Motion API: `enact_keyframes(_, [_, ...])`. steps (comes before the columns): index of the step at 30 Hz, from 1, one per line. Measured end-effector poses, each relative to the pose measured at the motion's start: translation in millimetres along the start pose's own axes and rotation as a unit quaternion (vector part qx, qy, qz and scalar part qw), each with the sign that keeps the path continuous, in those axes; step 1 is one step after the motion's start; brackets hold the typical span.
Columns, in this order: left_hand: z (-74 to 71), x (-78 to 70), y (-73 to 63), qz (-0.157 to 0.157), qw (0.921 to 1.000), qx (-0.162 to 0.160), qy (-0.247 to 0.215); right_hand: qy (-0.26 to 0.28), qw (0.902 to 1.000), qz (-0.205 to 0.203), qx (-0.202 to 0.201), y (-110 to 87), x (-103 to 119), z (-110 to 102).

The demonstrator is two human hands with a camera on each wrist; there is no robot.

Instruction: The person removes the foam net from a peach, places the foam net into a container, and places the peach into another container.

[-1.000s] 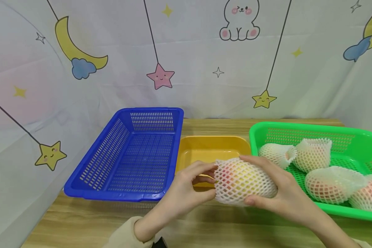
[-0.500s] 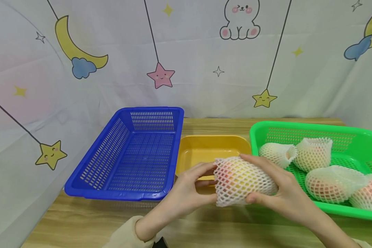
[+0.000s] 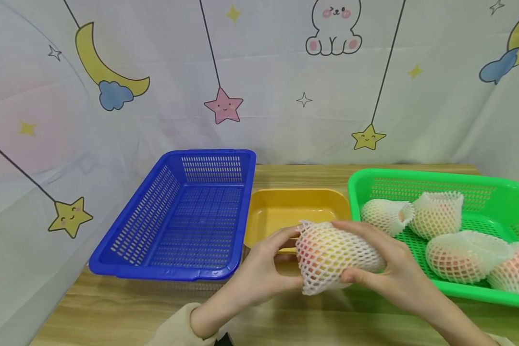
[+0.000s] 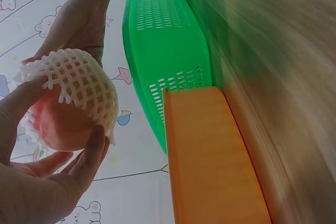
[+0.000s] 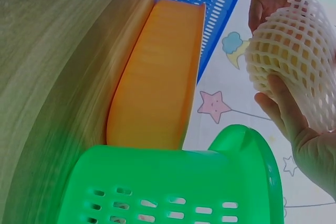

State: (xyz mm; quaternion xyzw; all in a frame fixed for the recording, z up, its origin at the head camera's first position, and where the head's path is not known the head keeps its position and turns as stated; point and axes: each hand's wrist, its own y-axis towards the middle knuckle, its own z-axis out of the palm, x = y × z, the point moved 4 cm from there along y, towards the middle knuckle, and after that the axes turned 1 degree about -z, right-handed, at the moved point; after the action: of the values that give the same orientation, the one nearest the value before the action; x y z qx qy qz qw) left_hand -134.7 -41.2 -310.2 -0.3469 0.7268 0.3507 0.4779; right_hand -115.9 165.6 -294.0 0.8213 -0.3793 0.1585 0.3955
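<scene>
A red-and-yellow, peach-like fruit (image 4: 60, 121) sits inside a white foam net sleeve (image 3: 328, 254), held up in front of the yellow tray. My right hand (image 3: 387, 266) grips the covered end of it, with the thumb low and the fingers over the top. At the sleeve's open left end, my left hand (image 3: 265, 269) holds the net's edge between thumb and curled fingers. Bare pinkish skin shows through that opening in the left wrist view. The net covers the rest of the fruit, also where my right fingers (image 5: 286, 103) press it.
To the left stands a blue basket (image 3: 238, 230) with nothing in it. The yellow tray (image 3: 298, 194) lies behind my hands. At right, a green basket (image 3: 415, 176) holds several netted fruits (image 3: 454, 257). All stand on a wooden table (image 3: 125, 312) before a patterned cloth.
The sleeve's open left end has dipped and stretched a little lower, and the fruit has tilted slightly. Both hands keep their hold and have barely shifted.
</scene>
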Motion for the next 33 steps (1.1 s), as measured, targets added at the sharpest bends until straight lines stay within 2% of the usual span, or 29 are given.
enact_keyframes(4, [1.0, 0.3, -0.1, -0.001, 1.0, 0.002, 0.005, -0.006, 0.9998, -0.019, -0.008, -0.5, 0.6, 1.3])
enact_keyframes(8, [2.2, 0.7, -0.6, -0.001, 1.0, 0.004, 0.004, -0.011, 0.9978, -0.059, -0.028, -0.6, 2.3, 2.5])
enact_keyframes(16, [4.0, 0.4, -2.0, 0.006, 0.9996, 0.005, 0.026, 0.007, 0.9912, -0.114, -0.066, 0.9, 2.9, 4.0])
enact_keyframes(23, [5.2, 0.8, -2.3, 0.013, 0.9994, 0.002, 0.032, 0.003, 0.9898, -0.125, -0.068, 1.6, 2.9, 3.8])
enact_keyframes(33, [2.6, -2.7, -4.0, 0.041, 0.9975, -0.014, 0.055, -0.006, 0.9929, -0.109, -0.049, 0.4, 3.4, -2.8])
